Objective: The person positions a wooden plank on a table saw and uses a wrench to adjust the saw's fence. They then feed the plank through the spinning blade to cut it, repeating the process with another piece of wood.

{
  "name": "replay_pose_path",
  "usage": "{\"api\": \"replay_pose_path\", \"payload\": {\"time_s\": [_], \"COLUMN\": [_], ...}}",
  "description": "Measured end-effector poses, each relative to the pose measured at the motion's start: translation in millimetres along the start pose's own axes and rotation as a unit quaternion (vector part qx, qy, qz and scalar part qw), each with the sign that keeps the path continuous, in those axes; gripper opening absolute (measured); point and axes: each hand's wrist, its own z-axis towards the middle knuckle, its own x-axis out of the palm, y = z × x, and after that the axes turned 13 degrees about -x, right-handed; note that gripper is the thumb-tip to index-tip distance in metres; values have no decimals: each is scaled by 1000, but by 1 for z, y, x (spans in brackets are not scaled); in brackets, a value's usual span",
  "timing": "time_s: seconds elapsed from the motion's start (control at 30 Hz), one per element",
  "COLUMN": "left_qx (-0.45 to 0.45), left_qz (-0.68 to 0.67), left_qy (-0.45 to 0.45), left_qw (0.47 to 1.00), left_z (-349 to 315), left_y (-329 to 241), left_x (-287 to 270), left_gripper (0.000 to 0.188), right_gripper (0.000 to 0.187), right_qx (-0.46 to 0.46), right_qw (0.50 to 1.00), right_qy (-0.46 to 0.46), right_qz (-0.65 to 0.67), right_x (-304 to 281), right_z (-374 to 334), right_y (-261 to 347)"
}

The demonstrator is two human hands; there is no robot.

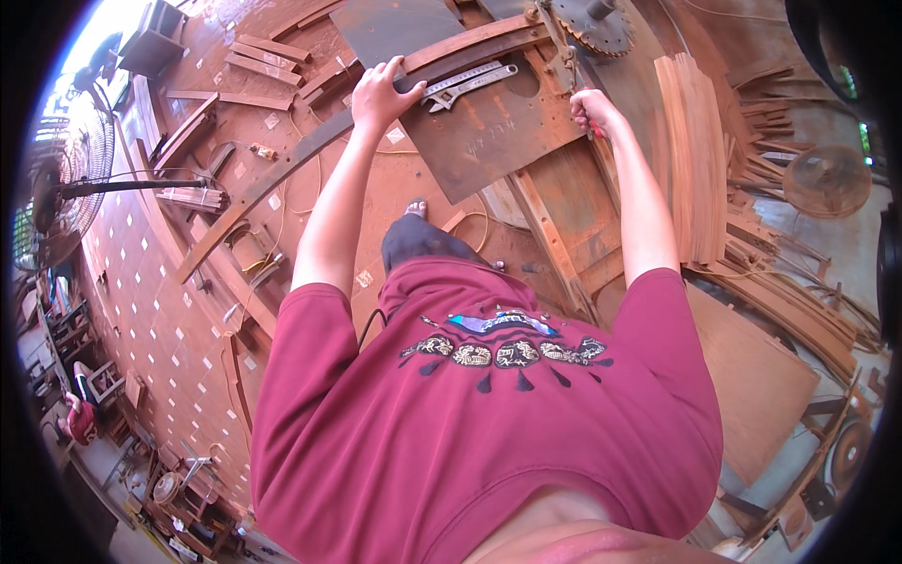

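Note:
My left hand [378, 96] grips a long wooden bar [479, 42] at the far side of a rusty metal table [470, 141], fingers over it and thumb stretched along its near side. Just right of that thumb, an adjustable wrench [470, 87] lies against a metal ruler [460, 77]. My right hand [598, 115] is closed around a red-handled tool [598, 133] at the table's right edge; its working end is hard to make out. Beyond that hand stands a metal clamp-like fitting [567, 58] at the bar's end. A toothed circular saw blade [594, 26] is farther off.
Stacked wooden boards [691, 155] stand to the right, with a plywood sheet [752, 376] nearer. Loose wood strips [263, 61] and cables lie on the tiled floor [160, 310]. A large fan [80, 179] stands at left. Another person [81, 418] is far off at lower left.

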Motion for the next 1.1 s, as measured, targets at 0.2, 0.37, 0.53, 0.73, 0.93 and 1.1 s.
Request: {"api": "replay_pose_path", "payload": {"time_s": [0.2,0.37,0.53,0.73,0.93,1.1], "left_qx": [9,19,19,22,14,23], "left_qz": [3,-5,-7,-11,-19,-25], "left_qy": [2,-7,5,4,12,27], "left_qw": [1000,1000,1000,1000,1000,999], "left_z": [-59,-114,-170,-222,-238,-237], "left_y": [-30,-58,-86,-112,-123,-122], "left_x": [-6,-9,-16,-18,-24,-24], "left_gripper": [67,65,64,64,65,65], "right_gripper": [16,14,14,15,16,15], "right_qx": [-3,-3,5,16,6,37], "right_qw": [1000,1000,1000,1000,999,999], "right_qy": [-6,-9,-10,-17,-33,-22], "right_qz": [-6,9,4,4,3,26], "right_x": [-18,-39,-59,-75,-77,-83], "right_z": [-57,-106,-153,-201,-217,-218], "right_y": [-32,-65,-103,-136,-139,-143]}}
